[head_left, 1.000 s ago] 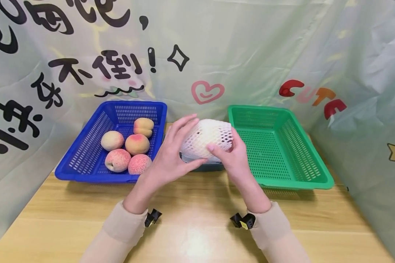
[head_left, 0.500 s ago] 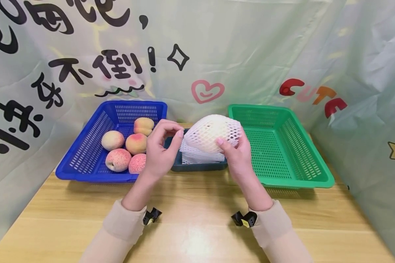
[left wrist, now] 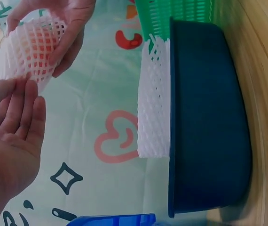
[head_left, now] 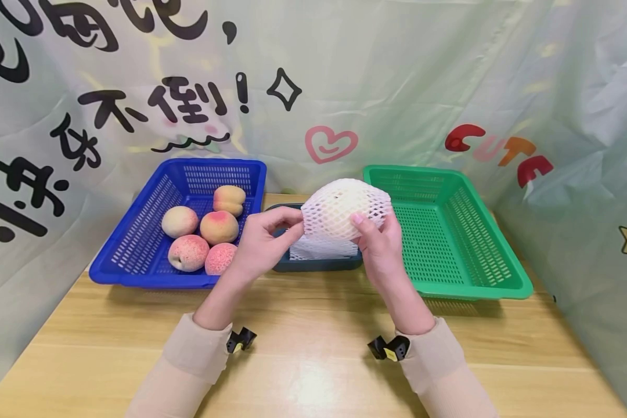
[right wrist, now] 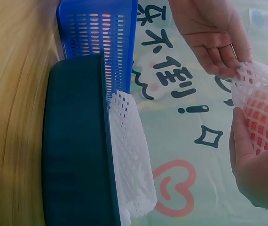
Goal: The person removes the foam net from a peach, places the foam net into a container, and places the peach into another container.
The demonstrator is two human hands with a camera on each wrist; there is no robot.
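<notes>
A peach in a white foam net sleeve (head_left: 339, 212) is held above the table in the head view. Its reddish skin shows through the mesh in both wrist views. My right hand (head_left: 384, 252) grips the netted peach from the right, thumb across its front. On the left end of the sleeve, my left hand (head_left: 263, 241) pinches the net's edge between thumb and fingertips. Below and behind the hands stands a dark teal box (head_left: 319, 266), with more flat white foam nets (head_left: 321, 249) in it, sticking up over its rim in the wrist views.
To the left is a blue basket (head_left: 151, 281) with several peaches (head_left: 188, 253) in it. A green basket (head_left: 470, 292) stands on the right, its visible floor bare. A printed curtain (head_left: 413, 87) hangs behind the wooden table (head_left: 313, 360).
The left hand came off the side of the netted peach, drew back, and now pinches the sleeve's left end. The right hand has shifted slightly right and up with the peach.
</notes>
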